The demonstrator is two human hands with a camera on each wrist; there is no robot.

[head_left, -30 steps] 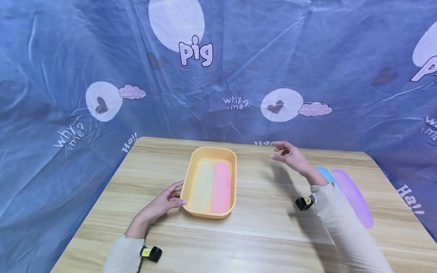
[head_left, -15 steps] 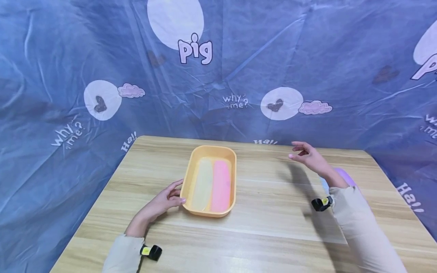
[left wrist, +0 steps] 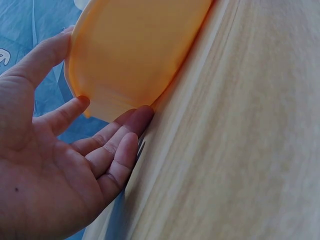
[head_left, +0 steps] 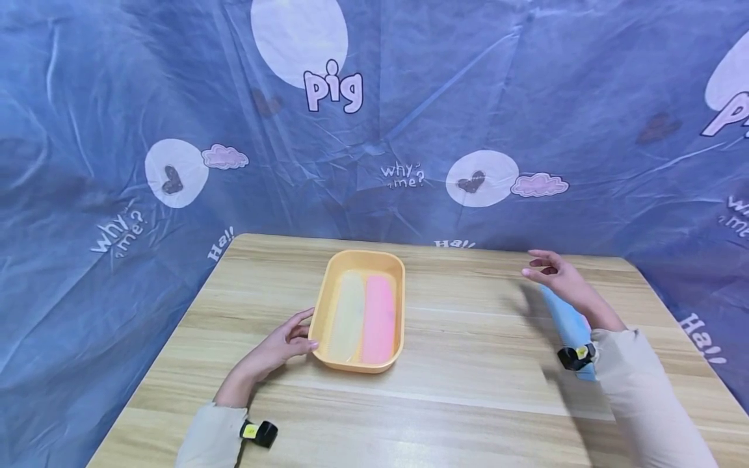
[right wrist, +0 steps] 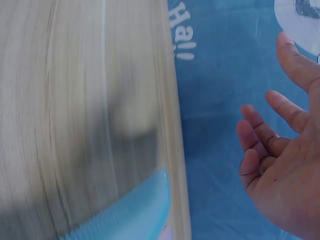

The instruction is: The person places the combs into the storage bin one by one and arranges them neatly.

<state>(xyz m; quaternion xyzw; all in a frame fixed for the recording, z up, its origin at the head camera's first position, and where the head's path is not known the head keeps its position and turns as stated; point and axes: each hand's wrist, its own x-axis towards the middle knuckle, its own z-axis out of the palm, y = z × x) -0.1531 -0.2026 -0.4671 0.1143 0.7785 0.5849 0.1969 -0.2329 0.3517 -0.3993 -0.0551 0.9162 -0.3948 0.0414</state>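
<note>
Nearest are two pale sleeves (head_left: 212, 435), each with a small black box (head_left: 267, 434) at the wrist. The left hand (head_left: 279, 350) holds the near left corner of a yellow tray (head_left: 357, 368): its thumb is on the rim and its other fingers are bent against the outside wall. The tray sits on the wood table (head_left: 456, 403), a bit left of the middle. In it, a cream comb (head_left: 348, 318) and a pink comb (head_left: 378, 318) lie side by side, the cream one on the left. Over on the right, a blue comb (head_left: 566, 316) lies on the table, partly under the right arm. The right hand (head_left: 563, 278) is up in the air above the comb's far end, with its fingers softly bent and a gap between them and the thumb. Past the table hangs a blue cloth (head_left: 497, 97) with white words, white spots and pink clouds.
</note>
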